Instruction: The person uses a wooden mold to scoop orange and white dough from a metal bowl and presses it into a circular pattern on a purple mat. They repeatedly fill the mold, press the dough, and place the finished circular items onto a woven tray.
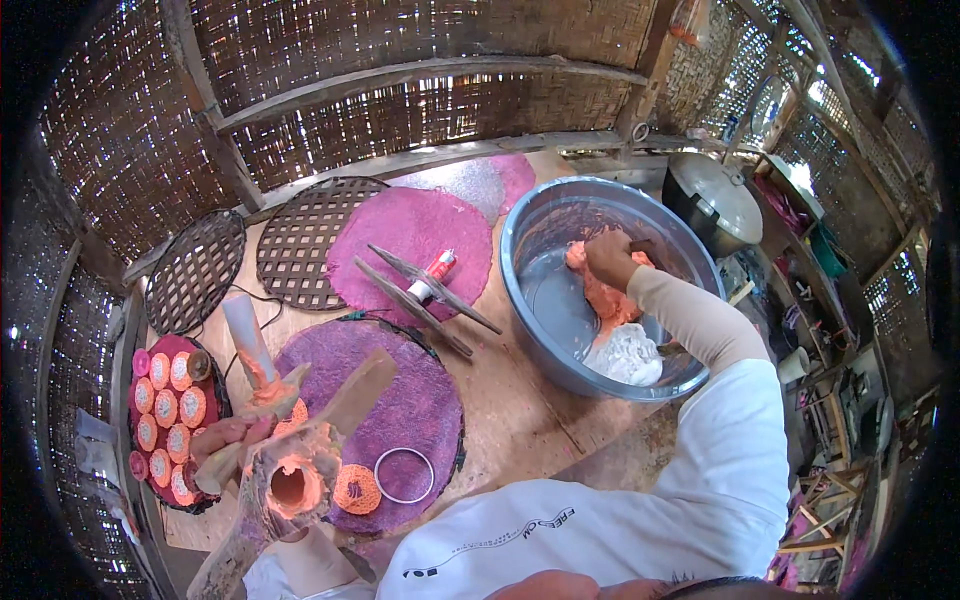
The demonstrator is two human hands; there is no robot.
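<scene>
My right hand (612, 258) is inside a large blue-grey basin (512, 290), its fingers closed on a lump of orange dough (612, 300). Beside that dough in the basin lies a crumpled white plastic bag (626, 356). My left hand (232, 434) is wrapped round a handle of a wooden press (345, 405). Orange dough clings round the press's hole (296, 486), and a pale cylinder (248, 335) stands up from a dough-smeared wooden piece. Under the press, an orange strand-like dough round (357, 489) and a white ring (405, 475) rest on a purple round mat (415, 400).
At the left, a dark red round tray (175, 350) carries several orange rounds with white tops. Two wooden bars (425, 290) and a small red-and-white can (440, 265) lie on a pink mat (400, 235). Woven racks (310, 240) lean behind. A lidded metal pot (715, 200) stands beyond the basin.
</scene>
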